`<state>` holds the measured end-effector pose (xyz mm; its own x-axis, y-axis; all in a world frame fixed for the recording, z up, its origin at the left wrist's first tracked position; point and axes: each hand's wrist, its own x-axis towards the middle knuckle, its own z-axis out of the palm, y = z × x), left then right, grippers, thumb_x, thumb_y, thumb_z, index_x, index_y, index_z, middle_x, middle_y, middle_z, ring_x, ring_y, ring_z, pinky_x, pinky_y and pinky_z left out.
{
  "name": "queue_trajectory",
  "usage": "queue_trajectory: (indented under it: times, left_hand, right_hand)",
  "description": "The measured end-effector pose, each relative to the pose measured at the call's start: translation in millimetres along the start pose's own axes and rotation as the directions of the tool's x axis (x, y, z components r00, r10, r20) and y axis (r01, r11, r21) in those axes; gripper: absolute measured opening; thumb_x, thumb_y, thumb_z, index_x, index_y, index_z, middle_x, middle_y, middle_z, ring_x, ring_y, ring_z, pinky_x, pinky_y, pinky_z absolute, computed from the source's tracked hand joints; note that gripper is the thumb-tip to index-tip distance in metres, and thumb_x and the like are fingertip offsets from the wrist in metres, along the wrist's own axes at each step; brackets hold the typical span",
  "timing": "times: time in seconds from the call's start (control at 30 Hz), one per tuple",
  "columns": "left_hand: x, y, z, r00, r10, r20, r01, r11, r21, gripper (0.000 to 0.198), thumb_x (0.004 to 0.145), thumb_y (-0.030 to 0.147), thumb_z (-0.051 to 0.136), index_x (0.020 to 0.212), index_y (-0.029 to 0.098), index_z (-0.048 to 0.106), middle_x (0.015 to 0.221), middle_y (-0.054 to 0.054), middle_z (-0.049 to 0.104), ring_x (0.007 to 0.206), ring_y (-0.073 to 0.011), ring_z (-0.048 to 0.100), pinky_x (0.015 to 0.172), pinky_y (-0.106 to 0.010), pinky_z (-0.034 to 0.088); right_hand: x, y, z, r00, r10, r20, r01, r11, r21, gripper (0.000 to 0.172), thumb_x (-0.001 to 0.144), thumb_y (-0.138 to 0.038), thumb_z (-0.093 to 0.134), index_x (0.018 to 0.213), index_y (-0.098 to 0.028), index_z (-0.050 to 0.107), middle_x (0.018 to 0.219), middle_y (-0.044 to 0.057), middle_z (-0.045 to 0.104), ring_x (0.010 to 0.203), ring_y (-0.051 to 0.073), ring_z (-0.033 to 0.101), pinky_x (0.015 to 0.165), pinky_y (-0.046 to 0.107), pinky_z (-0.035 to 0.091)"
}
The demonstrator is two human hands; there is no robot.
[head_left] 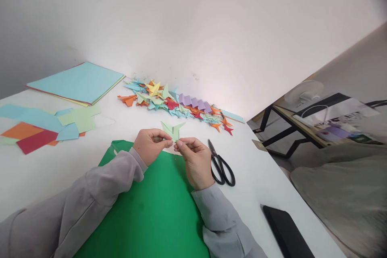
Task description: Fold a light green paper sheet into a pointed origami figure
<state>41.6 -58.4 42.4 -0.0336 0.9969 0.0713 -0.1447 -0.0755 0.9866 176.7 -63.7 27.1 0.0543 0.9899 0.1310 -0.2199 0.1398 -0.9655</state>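
A pale green folded paper piece (172, 131), with two pointed wings spread away from me, is held over the far edge of a green sheet (145, 209). My left hand (151, 145) pinches its near end between thumb and forefinger. From the other side, my right hand (195, 159) pinches the same end, its thumb and forefinger almost touching the left fingertips. The fingers hide the near tip of the fold. Just right of my right hand lies a pair of black-handled scissors (222, 165), blades pointing away.
Many-coloured folded paper pieces (154, 88) are heaped along the wall. Loose paper squares (36, 129) lie at left, before a stack of large coloured sheets (81, 82). A black flat object (287, 229) rests near the table's right edge. Beyond stands a low table (290, 119) with bags.
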Motion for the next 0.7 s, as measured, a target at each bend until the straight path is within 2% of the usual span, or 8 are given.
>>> queue_trajectory:
  times: [0.37, 0.7]
  left_hand:
    - [-0.7, -1.5, 1.6, 1.0, 0.019, -0.015, -0.019, 1.0, -0.01, 0.007, 0.054, 0.013, 0.068, 0.059, 0.013, 0.063, 0.052, -0.001, 0.064, 0.053, -0.0142, 0.062, 0.055, -0.026, 0.052]
    - [-2.7, 1.4, 1.9, 1.0, 0.014, -0.019, -0.015, 0.996, -0.084, 0.025, 0.051, 0.005, 0.068, 0.056, 0.015, 0.045, 0.044, 0.006, 0.055, 0.049, -0.0121, 0.062, 0.049, -0.02, 0.049]
  right_hand:
    - [-2.8, -2.6, 4.9, 0.999, -0.013, -0.038, 0.011, 0.998, -0.055, 0.016, 0.065, -0.026, 0.071, 0.071, -0.016, 0.06, 0.058, 0.0, 0.065, 0.054, 0.012, 0.059, 0.06, 0.029, 0.049]
    - [-2.9, -2.1, 5.3, 0.998, -0.034, -0.049, 0.031, 0.998, -0.056, 0.015, 0.065, -0.025, 0.071, 0.069, -0.016, 0.059, 0.056, -0.002, 0.064, 0.055, 0.012, 0.06, 0.058, 0.027, 0.048]
